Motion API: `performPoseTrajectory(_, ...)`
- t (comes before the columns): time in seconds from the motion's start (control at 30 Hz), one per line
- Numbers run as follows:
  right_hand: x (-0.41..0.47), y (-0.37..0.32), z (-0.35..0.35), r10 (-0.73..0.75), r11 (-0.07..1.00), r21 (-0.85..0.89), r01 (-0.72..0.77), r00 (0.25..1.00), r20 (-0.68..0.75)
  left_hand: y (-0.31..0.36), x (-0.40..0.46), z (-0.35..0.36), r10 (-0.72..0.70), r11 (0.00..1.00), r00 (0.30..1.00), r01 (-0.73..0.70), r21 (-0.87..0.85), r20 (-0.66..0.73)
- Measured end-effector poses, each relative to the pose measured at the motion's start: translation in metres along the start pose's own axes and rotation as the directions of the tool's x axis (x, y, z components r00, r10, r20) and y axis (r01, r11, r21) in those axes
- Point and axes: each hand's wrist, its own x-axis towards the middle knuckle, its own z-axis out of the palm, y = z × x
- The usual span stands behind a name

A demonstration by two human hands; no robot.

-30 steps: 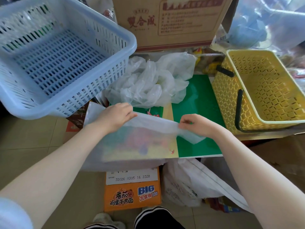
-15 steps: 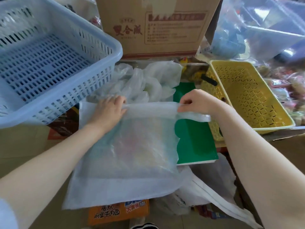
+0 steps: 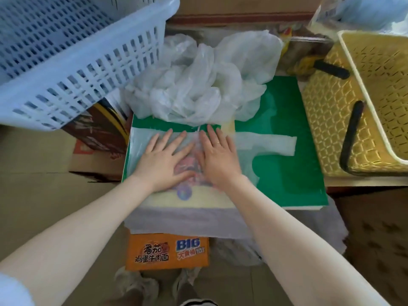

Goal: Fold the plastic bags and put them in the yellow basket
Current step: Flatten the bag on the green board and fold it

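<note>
Fingers (image 3: 167, 138) of both the left hand (image 3: 162, 161) and right hand (image 3: 217, 157) lie straight, gripping nothing, flattening the plastic bag (image 3: 220, 219) at frame centre; next probably folding it toward the yellow basket (image 3: 344, 47), right.

The flat bag (image 3: 154, 140) is thin, cloudy, see-through plastic, smooth where it lies spread out. The heap of bags (image 3: 198, 85) behind it is the same filmy plastic, crumpled and faintly shiny. The board (image 3: 287, 173) beneath has a smooth green face with a slight sheen. The yellow basket (image 3: 331, 120) is hard moulded plastic in an open lattice, with matt black handles. The blue basket (image 3: 77, 62) is slotted hard plastic. The orange box (image 3: 167, 252) is printed cardboard.
</note>
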Motion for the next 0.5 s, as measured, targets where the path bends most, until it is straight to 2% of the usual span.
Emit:
performPoseTrajectory(0.13,-0.009,0.036,0.008,0.107,0.993,-0.040,-0.107,0.994,-0.003,-0.012,-0.006,0.005,-0.117,0.993,0.993,0.117,-0.036,0.009)
performPoseTrajectory(0.27,-0.031,0.083,-0.002,0.321,0.943,-0.094,-0.318,0.947,0.017,-0.015,-0.005,0.007,-0.232,0.971,0.973,0.232,-0.060,-0.002)
performPoseTrajectory(0.43,-0.056,0.114,-0.012,0.525,0.850,-0.088,-0.520,0.850,0.042,-0.015,-0.003,0.004,-0.268,0.961,0.963,0.269,-0.055,0.030)
performPoseTrajectory(0.5,-0.062,0.107,-0.019,0.533,0.845,-0.057,-0.531,0.845,0.029,-0.016,-0.003,-0.001,-0.248,0.962,0.967,0.252,-0.108,0.057)
